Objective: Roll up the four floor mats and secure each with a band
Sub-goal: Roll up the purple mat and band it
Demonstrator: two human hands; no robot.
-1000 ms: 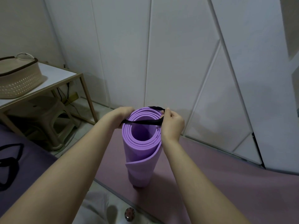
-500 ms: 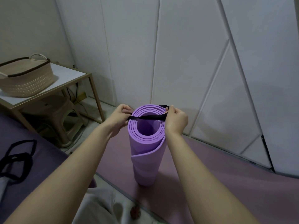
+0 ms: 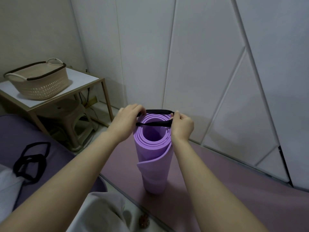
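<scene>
One band point(image 3: 158, 111) is stretched open over the top of the upright rolled mat point(image 3: 154, 158). It is pinched at each end by the curled fingers of the left hand point(image 3: 127, 122) and right hand point(image 3: 181, 127). The rolled mat is stood on a pink mat point(image 3: 234, 190). Spare bands point(image 3: 31, 162) are laid on a purple mat point(image 3: 10, 131).

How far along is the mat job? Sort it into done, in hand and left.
Done: the purple mat is rolled, standing on end. In hand: the left hand and right hand stretch a band across its top, not yet round it. Left: slide it down; the pink mat lies flat; spare bands lie on the dark mat.
</scene>
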